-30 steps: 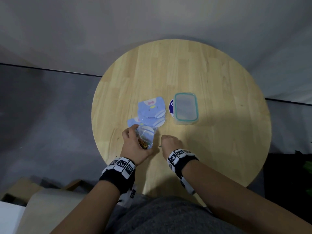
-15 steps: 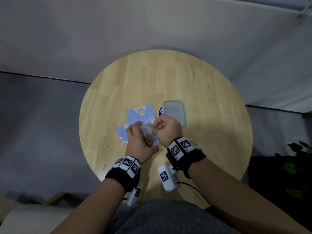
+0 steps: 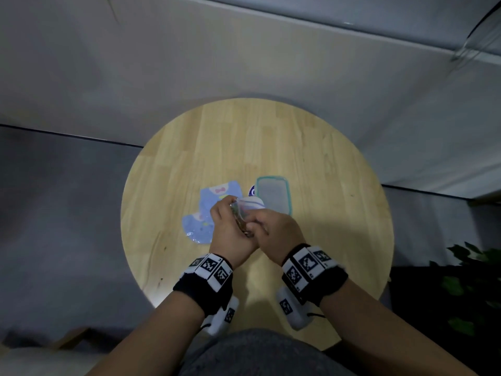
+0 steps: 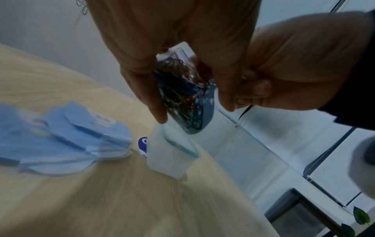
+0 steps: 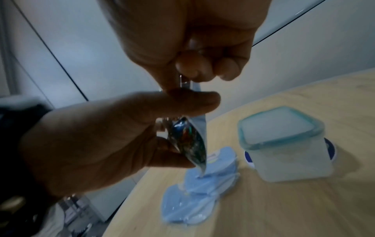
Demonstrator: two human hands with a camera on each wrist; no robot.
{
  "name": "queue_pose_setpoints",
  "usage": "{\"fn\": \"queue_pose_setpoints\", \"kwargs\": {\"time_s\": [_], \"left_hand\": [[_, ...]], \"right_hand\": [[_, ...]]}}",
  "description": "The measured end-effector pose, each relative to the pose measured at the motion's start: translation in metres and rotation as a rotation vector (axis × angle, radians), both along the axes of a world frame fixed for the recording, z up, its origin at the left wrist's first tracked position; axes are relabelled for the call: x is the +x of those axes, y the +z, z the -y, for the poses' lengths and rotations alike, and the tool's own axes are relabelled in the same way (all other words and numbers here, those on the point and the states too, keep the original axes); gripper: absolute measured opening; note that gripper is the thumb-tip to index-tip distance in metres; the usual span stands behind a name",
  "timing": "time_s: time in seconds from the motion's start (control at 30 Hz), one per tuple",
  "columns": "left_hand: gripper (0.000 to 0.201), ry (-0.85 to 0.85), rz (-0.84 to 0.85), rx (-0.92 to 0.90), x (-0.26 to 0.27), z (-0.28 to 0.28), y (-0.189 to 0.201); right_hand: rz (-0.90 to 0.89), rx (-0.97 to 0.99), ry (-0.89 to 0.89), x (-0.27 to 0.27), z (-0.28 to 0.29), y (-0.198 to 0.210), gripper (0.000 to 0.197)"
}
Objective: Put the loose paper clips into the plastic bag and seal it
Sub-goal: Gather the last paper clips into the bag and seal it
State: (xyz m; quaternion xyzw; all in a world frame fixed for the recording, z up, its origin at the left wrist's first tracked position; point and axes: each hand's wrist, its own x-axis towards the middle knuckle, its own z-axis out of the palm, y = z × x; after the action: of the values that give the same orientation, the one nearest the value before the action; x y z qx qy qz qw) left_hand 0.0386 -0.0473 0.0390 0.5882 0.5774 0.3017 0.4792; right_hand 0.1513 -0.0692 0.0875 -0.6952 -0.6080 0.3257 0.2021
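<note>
A small clear plastic bag point(image 3: 245, 210) point(image 4: 182, 96) point(image 5: 190, 142), packed with coloured paper clips point(image 4: 178, 86), is held up above the round wooden table point(image 3: 311, 158). My left hand point(image 3: 230, 229) point(image 4: 162, 67) point(image 5: 113, 128) grips the bag's body between thumb and fingers. My right hand point(image 3: 273, 229) point(image 5: 192, 67) point(image 4: 263, 80) pinches the bag's top edge with thumb and forefinger, its other fingers curled. No loose clips show on the table.
A stack of blue printed zip bags point(image 3: 208, 213) point(image 4: 67, 133) point(image 5: 198, 189) lies on the table left of the hands. A frosted lidded box with a teal rim point(image 3: 273, 198) point(image 5: 284, 144) point(image 4: 172, 154) stands just behind, on a blue-white disc point(image 3: 252, 190).
My right hand has come off the table to the bag and now pinches its top edge. Both hands have lifted the bag a little and drawn together.
</note>
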Motion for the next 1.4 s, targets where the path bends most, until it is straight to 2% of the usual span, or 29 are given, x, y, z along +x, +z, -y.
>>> {"fn": "queue_pose_setpoints", "kwargs": {"time_s": [0.1, 0.17, 0.23, 0.33, 0.4, 0.5, 0.57, 0.67, 0.77, 0.93, 1.1, 1.23, 1.3, 1.4], "left_hand": [[0.103, -0.059, 0.084, -0.078, -0.004, -0.001, 0.007], [0.093, -0.065, 0.124, -0.130, -0.011, -0.007, 0.016], [0.069, -0.108, 0.157, -0.185, -0.019, -0.016, 0.024], [0.054, -0.308, 0.279, -0.350, -0.021, -0.027, 0.038], [0.046, -0.379, 0.319, -0.426, -0.017, -0.026, 0.048], [0.044, -0.371, 0.385, -0.440, -0.011, -0.023, 0.057], [0.046, -0.367, 0.394, -0.424, -0.008, -0.021, 0.060], [0.046, -0.370, 0.406, -0.405, -0.004, -0.019, 0.066], [0.042, -0.359, 0.401, -0.377, -0.001, -0.020, 0.070], [0.035, -0.364, 0.397, -0.376, 0.001, -0.016, 0.074], [0.035, -0.391, 0.409, -0.378, 0.003, -0.015, 0.084], [0.046, -0.392, 0.417, -0.368, 0.002, -0.015, 0.091], [0.047, -0.384, 0.426, -0.364, 0.001, -0.014, 0.092], [0.043, -0.380, 0.443, -0.363, 0.002, -0.011, 0.094]], "right_hand": [[-0.024, 0.040, -0.012, 0.017, -0.009, 0.007, 0.013], [-0.051, 0.046, -0.001, 0.032, -0.014, 0.015, 0.014], [-0.093, 0.025, 0.021, 0.047, -0.018, 0.022, 0.015], [-0.216, -0.010, 0.086, 0.056, -0.019, 0.031, 0.014], [-0.337, -0.027, 0.111, 0.056, -0.017, 0.037, 0.011], [-0.494, 0.039, 0.027, 0.059, -0.013, 0.051, 0.015], [-0.514, 0.110, -0.025, 0.062, -0.011, 0.059, 0.011], [-0.549, 0.075, -0.006, 0.062, -0.008, 0.065, 0.006], [-0.513, 0.012, 0.051, 0.063, -0.007, 0.066, 0.004], [-0.492, -0.055, 0.126, 0.068, -0.006, 0.066, 0.013], [-0.519, 0.095, 0.082, 0.066, -0.003, 0.072, 0.015], [-0.551, 0.194, -0.029, 0.071, 0.000, 0.081, 0.012], [-0.494, 0.189, -0.044, 0.076, 0.001, 0.083, 0.011], [-0.371, 0.128, 0.030, 0.077, 0.006, 0.082, 0.007]]}}
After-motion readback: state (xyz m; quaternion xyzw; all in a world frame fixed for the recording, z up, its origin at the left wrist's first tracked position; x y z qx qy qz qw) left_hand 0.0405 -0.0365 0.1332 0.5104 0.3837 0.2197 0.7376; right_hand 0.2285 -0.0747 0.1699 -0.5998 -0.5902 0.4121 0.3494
